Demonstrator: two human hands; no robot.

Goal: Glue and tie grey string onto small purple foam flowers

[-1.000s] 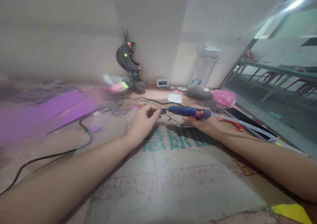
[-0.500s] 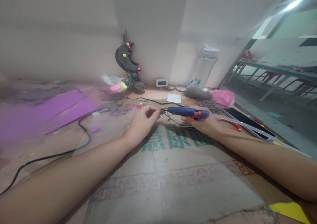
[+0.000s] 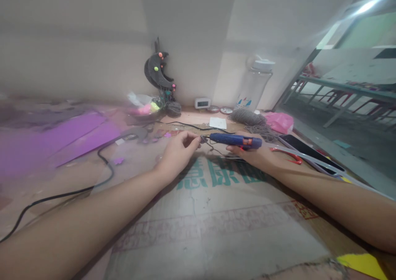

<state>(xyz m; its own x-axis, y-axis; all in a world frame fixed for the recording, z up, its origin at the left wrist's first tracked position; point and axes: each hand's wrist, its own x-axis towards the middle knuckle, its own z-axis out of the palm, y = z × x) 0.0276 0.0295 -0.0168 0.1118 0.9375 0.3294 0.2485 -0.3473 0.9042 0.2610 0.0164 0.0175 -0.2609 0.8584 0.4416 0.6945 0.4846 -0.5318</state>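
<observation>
My right hand [image 3: 247, 153] grips a blue glue gun [image 3: 235, 140] that lies nearly level, nozzle pointing left, with a clear glue stick trailing out behind it to the right. My left hand [image 3: 178, 150] is closed in a pinch right at the nozzle tip, holding a small dark piece [image 3: 204, 139] too tiny to name. Both hands hover over a cardboard sheet [image 3: 216, 214] printed with green characters.
A black cord [image 3: 105, 164] snakes across the left. Purple foam sheets [image 3: 55, 140] lie far left. At the back stand a black moon ornament [image 3: 157, 71], a small clock [image 3: 202, 103] and a clear bottle [image 3: 255, 86]. Grey yarn [image 3: 247, 117], a pink bag [image 3: 280, 122], red-handled scissors [image 3: 287, 154] and a phone [image 3: 306, 150] lie right.
Almost nothing differs; both hands and the glue gun hold their place, with only a slight shift of the view.
</observation>
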